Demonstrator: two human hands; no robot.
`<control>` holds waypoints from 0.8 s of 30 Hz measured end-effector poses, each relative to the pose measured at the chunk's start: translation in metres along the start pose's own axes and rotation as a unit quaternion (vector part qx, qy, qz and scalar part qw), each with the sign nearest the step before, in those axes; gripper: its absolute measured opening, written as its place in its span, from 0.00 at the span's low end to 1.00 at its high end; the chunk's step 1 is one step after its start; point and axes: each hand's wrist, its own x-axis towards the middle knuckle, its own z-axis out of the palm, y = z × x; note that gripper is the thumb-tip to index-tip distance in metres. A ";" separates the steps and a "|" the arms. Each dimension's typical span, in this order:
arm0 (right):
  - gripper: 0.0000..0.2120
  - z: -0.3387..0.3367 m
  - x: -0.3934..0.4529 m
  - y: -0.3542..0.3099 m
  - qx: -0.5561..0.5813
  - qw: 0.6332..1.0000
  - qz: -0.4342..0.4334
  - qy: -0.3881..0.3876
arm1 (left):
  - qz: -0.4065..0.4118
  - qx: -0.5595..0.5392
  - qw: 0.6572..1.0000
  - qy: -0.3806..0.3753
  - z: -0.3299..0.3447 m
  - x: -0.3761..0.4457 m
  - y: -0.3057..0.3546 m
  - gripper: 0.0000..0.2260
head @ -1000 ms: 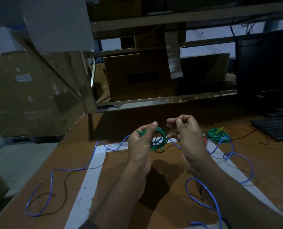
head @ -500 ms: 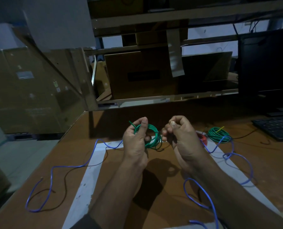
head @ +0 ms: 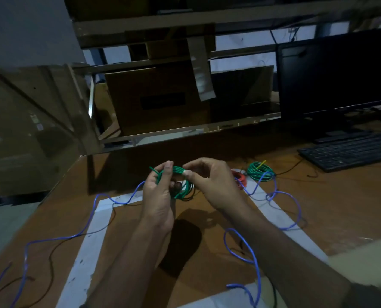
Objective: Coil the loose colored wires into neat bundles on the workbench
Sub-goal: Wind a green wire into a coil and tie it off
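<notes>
A small green wire coil [head: 183, 185] is held above the middle of the brown workbench [head: 340, 207]. My left hand [head: 158, 196] grips its left side, with a short green end sticking up past the thumb. My right hand [head: 211, 185] pinches the top of the coil between thumb and forefinger. A second green coil [head: 260, 171] with a yellow tie lies to the right, and a red coil [head: 239, 177] sits beside it, partly hidden by my right hand. A long loose blue wire [head: 294, 210] snakes across the bench on both sides.
A black keyboard [head: 351, 150] and a dark monitor [head: 334, 78] stand at the right. White tape strips [head: 89, 247] mark a rectangle on the bench. Cardboard boxes [head: 156, 101] sit behind a low partition. A thin dark wire [head: 51, 256] lies at the left.
Both hands stayed on the green coil. My right hand's pinch shifted from beside the coil to its top, and the coil now sits closer between the two hands.
</notes>
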 end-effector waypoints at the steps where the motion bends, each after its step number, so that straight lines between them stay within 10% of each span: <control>1: 0.11 -0.001 0.000 0.001 0.004 1.000 0.001 0.001 | -0.003 -0.005 1.000 -0.003 0.000 0.000 0.001 0.12; 12: 0.10 -0.020 0.006 -0.001 0.085 0.988 0.057 0.112 | 0.010 0.041 0.996 -0.074 0.009 -0.008 -0.001 0.25; 24: 0.06 -0.132 -0.035 0.018 0.105 0.956 0.098 0.256 | 0.057 0.211 0.958 -0.186 0.033 -0.032 -0.008 0.11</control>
